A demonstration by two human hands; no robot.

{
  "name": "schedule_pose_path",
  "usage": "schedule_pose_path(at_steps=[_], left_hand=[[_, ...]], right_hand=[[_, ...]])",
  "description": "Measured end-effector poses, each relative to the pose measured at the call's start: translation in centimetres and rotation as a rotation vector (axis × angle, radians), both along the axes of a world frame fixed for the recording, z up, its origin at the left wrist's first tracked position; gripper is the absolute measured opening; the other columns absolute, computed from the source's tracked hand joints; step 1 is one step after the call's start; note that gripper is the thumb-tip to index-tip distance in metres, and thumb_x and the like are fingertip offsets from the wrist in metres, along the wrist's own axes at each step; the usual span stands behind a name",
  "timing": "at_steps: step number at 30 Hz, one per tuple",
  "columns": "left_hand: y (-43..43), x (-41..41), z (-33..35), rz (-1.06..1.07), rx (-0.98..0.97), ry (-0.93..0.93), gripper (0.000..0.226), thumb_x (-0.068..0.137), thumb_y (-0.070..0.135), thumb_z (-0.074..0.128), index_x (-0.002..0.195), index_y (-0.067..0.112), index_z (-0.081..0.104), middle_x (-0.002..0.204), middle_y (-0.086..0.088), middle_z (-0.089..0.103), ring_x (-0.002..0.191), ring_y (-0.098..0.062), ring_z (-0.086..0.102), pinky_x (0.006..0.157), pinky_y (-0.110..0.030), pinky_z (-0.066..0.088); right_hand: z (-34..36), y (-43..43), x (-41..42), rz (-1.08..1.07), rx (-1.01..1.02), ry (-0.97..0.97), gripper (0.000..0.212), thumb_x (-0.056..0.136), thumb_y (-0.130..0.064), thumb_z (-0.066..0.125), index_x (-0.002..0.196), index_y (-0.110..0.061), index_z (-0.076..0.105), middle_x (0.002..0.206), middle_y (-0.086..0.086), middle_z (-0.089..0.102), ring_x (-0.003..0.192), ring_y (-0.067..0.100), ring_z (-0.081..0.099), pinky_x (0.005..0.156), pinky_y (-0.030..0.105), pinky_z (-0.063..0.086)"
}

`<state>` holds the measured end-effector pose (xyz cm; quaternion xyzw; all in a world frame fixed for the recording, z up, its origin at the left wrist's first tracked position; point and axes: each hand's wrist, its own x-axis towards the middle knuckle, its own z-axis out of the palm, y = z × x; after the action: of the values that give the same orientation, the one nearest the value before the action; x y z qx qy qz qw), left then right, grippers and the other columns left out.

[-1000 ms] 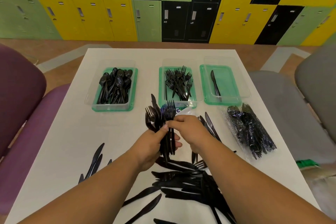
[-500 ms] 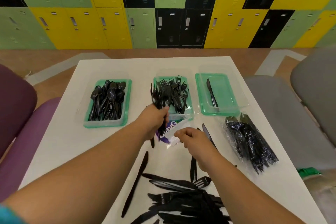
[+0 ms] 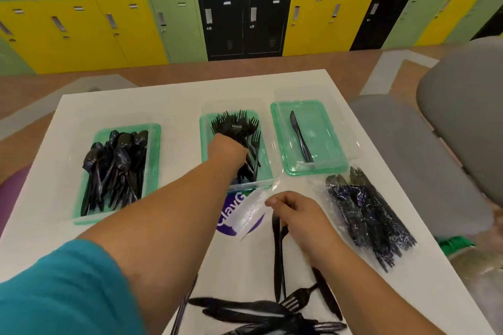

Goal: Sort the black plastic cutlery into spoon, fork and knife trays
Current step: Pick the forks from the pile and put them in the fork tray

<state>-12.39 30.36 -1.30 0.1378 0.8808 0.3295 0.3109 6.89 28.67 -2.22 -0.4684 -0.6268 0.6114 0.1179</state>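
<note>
The left hand [image 3: 227, 151] reaches into the fork tray [image 3: 209, 128] at twelve o'clock on the white surface [image 3: 174, 106], its grip closed around a bundle of forks [image 3: 234, 126] whose tines fan out toward the far end of the tray. A few more forks lie in that tray just to the right of the hand. At ten o'clock the spoon tray [image 3: 155, 144] is heaped with black spoons [image 3: 117, 163]. At one o'clock the knife tray [image 3: 321, 130] holds a single knife [image 3: 299, 136], lying lengthwise.

The right hand [image 3: 296, 215] hovers near the middle of the surface, thumb and forefinger pinching the edge of a crumpled clear plastic wrapper [image 3: 251, 212] (purple lettering shows on the sheet beneath it). Two black knives [image 3: 277, 261] lie just under that hand, pointing toward six o'clock. At three o'clock a clear bag of cutlery [image 3: 367, 212] rests on the surface, near the knife tray. At six o'clock a loose pile of unsorted cutlery [image 3: 261, 313] spreads out, knives crossed with at least one fork. A teal sleeve [image 3: 62, 294] covers the upper left arm at eight o'clock.
</note>
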Motion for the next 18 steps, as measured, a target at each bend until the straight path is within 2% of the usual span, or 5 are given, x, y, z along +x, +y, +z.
schedule_pose_path(at_steps=[6, 9, 12, 14, 18], left_hand=[[-0.8, 1.2, 0.3, 0.002, 0.097, 0.147, 0.071, 0.082, 0.014, 0.069, 0.142, 0.01, 0.03, 0.14, -0.015, 0.034, 0.114, -0.031, 0.051, 0.095, -0.033, 0.046], [-2.3, 1.8, -0.2, -0.202, 0.136, 0.33, 0.054, 0.085, 0.008, 0.061, 0.135, 0.019, 0.044, 0.147, -0.01, 0.024, 0.123, -0.029, 0.044, 0.095, -0.029, 0.039], [-3.4, 2.1, -0.7, -0.485, -0.065, 0.299, 0.048, 0.095, 0.021, 0.052, 0.141, 0.017, 0.043, 0.158, -0.008, 0.01, 0.141, -0.03, 0.027, 0.112, -0.035, 0.029], [-3.9, 2.1, -0.4, -0.517, -0.123, 0.256, 0.052, 0.097, 0.028, 0.047, 0.146, 0.014, 0.035, 0.16, -0.008, 0.007, 0.143, -0.029, 0.025, 0.113, -0.035, 0.026], [-5.7, 3.3, 1.3, -0.458, 0.052, 0.327, 0.046, 0.097, 0.027, 0.049, 0.141, 0.016, 0.043, 0.157, -0.006, 0.018, 0.139, -0.022, 0.033, 0.109, -0.028, 0.027]], right_hand=[[0.2, 1.2, 0.8, -0.069, 0.025, 0.039, 0.014, 0.093, -0.016, 0.058, 0.088, -0.015, 0.071, 0.045, -0.017, 0.054, 0.045, -0.005, 0.048, 0.048, 0.007, 0.036], [0.4, 1.6, 1.3, -0.094, 0.029, 0.026, 0.013, 0.092, -0.02, 0.058, 0.087, -0.019, 0.071, 0.05, -0.016, 0.055, 0.051, -0.001, 0.048, 0.055, 0.015, 0.035], [0.9, 1.9, 2.2, -0.106, 0.043, 0.011, 0.014, 0.092, -0.021, 0.057, 0.087, -0.02, 0.07, 0.06, -0.01, 0.054, 0.06, 0.008, 0.048, 0.059, 0.021, 0.037], [1.3, 2.0, 2.9, -0.111, 0.063, -0.006, 0.014, 0.093, -0.019, 0.057, 0.088, -0.017, 0.07, 0.062, -0.005, 0.054, 0.062, 0.009, 0.047, 0.06, 0.02, 0.038], [1.8, 2.2, 5.0, -0.08, 0.18, -0.084, 0.01, 0.091, -0.019, 0.059, 0.087, -0.017, 0.068, 0.072, -0.004, 0.061, 0.066, 0.011, 0.055, 0.063, 0.022, 0.042]])
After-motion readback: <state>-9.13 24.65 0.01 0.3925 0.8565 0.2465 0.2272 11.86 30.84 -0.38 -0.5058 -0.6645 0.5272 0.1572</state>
